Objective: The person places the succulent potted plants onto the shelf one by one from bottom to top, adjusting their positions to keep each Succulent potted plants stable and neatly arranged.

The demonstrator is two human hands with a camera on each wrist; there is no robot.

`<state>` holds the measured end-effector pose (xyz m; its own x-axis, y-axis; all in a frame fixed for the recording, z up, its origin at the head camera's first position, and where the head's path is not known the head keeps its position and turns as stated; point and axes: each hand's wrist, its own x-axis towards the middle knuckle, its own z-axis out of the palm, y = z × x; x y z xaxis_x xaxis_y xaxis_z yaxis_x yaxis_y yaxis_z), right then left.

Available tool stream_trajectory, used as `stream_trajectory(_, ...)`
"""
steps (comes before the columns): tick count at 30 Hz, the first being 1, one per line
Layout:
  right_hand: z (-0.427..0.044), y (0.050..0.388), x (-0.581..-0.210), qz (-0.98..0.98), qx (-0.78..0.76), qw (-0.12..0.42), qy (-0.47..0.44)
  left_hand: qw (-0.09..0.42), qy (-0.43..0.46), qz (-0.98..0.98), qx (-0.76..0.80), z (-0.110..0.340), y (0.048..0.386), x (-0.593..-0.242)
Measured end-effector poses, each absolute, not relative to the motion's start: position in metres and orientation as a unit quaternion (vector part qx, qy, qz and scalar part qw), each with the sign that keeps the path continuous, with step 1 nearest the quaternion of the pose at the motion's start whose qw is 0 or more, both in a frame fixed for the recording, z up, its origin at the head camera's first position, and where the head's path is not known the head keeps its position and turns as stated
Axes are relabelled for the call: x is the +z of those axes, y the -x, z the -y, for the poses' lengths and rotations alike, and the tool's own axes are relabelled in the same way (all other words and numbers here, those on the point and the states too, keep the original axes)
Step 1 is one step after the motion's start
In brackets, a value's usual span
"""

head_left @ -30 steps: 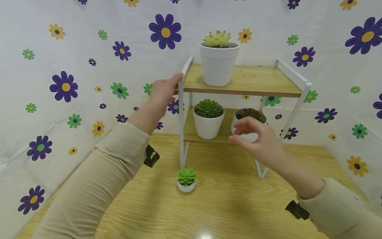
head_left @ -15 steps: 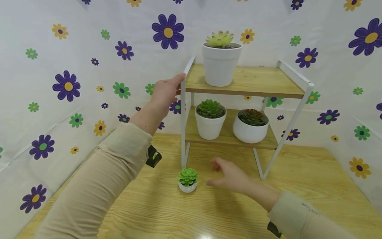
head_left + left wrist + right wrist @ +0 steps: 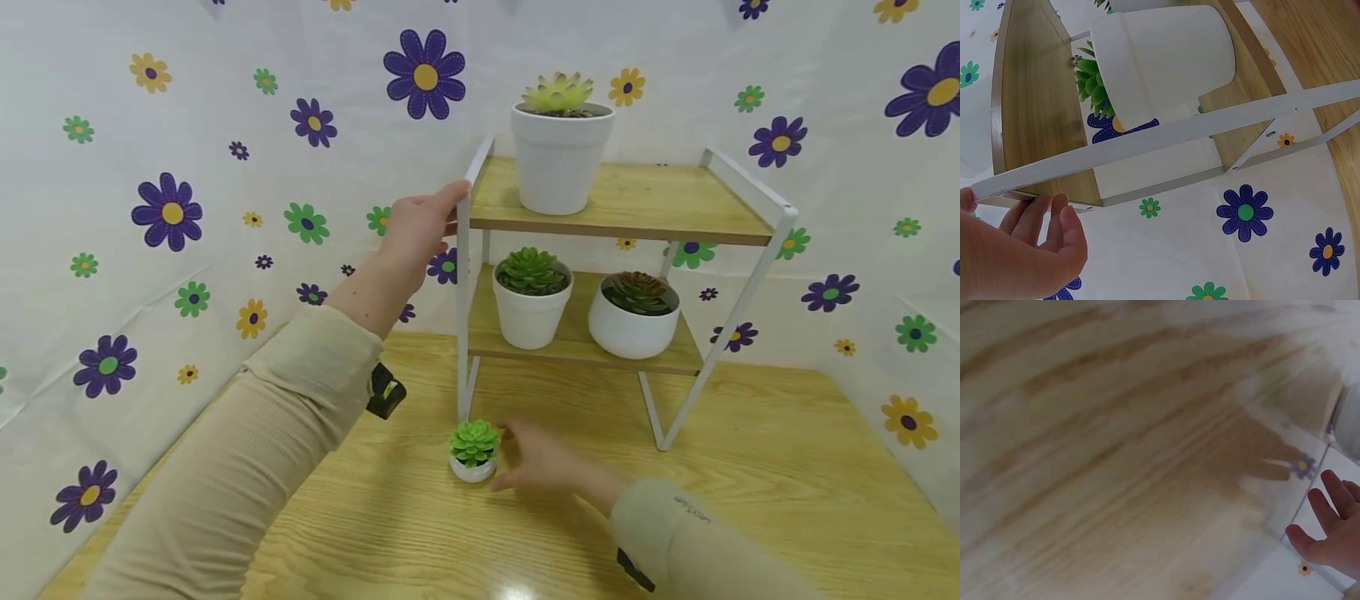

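Observation:
My left hand [image 3: 420, 233] grips the upper front left corner of a two-tier plant shelf [image 3: 637, 225] with a white metal frame. In the left wrist view, the fingers [image 3: 1054, 219] of that hand curl beneath the frame's edge. On the tabletop by the shelf's front left leg sits a small bright green succulent [image 3: 474, 442] in a low white pot. Just right of it is my right hand [image 3: 543, 458], thumb and fingers spread apart. Whether a fingertip touches the plant I cannot tell. The right wrist view shows the spread fingers of this hand [image 3: 1335, 531].
A potted yellow-green succulent [image 3: 562, 158] stands on the top tier. The lower tier holds a green succulent [image 3: 531, 308] in a tapered white pot and a reddish-green one [image 3: 636, 321] in a round white pot. Flower-patterned cloth [image 3: 225, 75] surrounds the wooden table [image 3: 360, 533].
My right hand has dropped from in front of the round pot on the lower tier and moved left to the small succulent. The left hand keeps its grip on the shelf.

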<state>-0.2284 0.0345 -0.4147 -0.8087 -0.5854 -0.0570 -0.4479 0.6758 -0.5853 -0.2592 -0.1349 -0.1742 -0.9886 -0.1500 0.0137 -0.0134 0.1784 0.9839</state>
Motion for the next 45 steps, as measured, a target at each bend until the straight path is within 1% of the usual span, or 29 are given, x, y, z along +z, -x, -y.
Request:
stream_trajectory(9, -0.020, 0.233, -0.430, -0.897, -0.336, 0.128, 0.259, 0.059, -0.047, 0.766, -0.638, 0.134, 0.259, -0.173)
stream_trajectory(15, -0.016, 0.233, -0.432, -0.895, -0.360, 0.134, 0.225, 0.058, -0.051, 0.765, -0.640, 0.132, 0.260, -0.173)
stream_trajectory(21, -0.016, 0.233, -0.432, -0.896, -0.361, 0.134, 0.219, 0.059, -0.052, 0.762, -0.642, 0.132, 0.260, -0.175)
stream_trajectory(27, -0.021, 0.231, -0.434, -0.897, -0.361, 0.123, 0.226, 0.060, -0.052, 0.764, -0.641, 0.133, 0.260, -0.177)
stream_trajectory(35, -0.032, 0.228, -0.430, -0.890, -0.381, 0.128, 0.215, 0.064, -0.055, 0.764, -0.640, 0.134, 0.260, -0.178)
stream_trajectory(45, -0.054, 0.226, -0.426, -0.894, -0.387, 0.107, 0.199, 0.064, -0.054, 0.761, -0.643, 0.135, 0.261, -0.177)
